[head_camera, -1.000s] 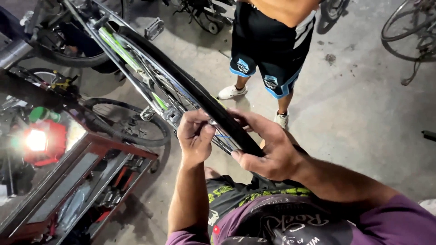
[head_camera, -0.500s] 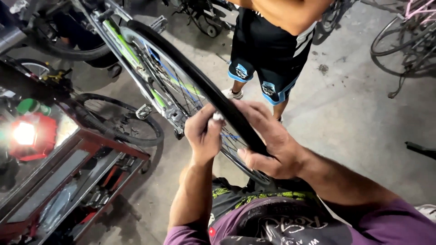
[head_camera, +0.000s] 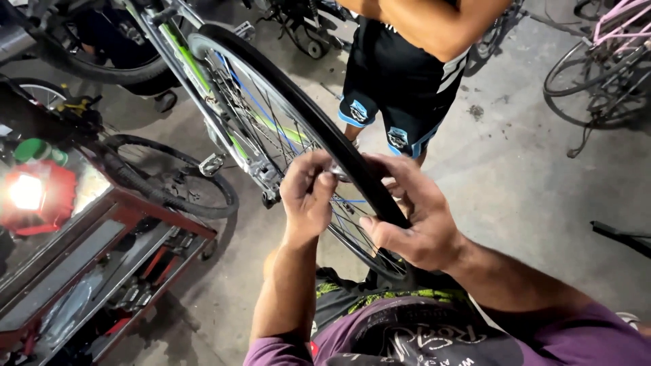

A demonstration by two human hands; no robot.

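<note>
**Black rubber tyre pinched at the rim of a spoked wheel**

Black rubber tyre [head_camera: 319,129] runs around a silver spoked bicycle wheel [head_camera: 271,135] that stands tilted in the middle of the scene, rising from near the person's lap toward the far left. The left hand [head_camera: 308,196] is closed, fingertips together on the tyre's edge and what looks like a small metal part at the rim; what exactly it pinches is too small to tell. The right hand [head_camera: 413,224] is wrapped over the tyre just right of it, thumb on the near side, fingers curled across the tread.

By the look of it the rubber is supple at the sidewall but firm along the bead, grippy rather than slick. The wheel seems light and stiff, and its thin spokes are poor places to grip; the tyre and rim are better.

Farther left, a green and silver bicycle frame [head_camera: 196,81] carries the wheel. A red metal tool cart [head_camera: 135,237] stands at the near left, with a glowing red lamp [head_camera: 30,196] on it. Another person in black shorts [head_camera: 397,81] stands at the far side on the grey concrete floor [head_camera: 515,176], and a pink bicycle [head_camera: 610,47] leans at the far right.
</note>
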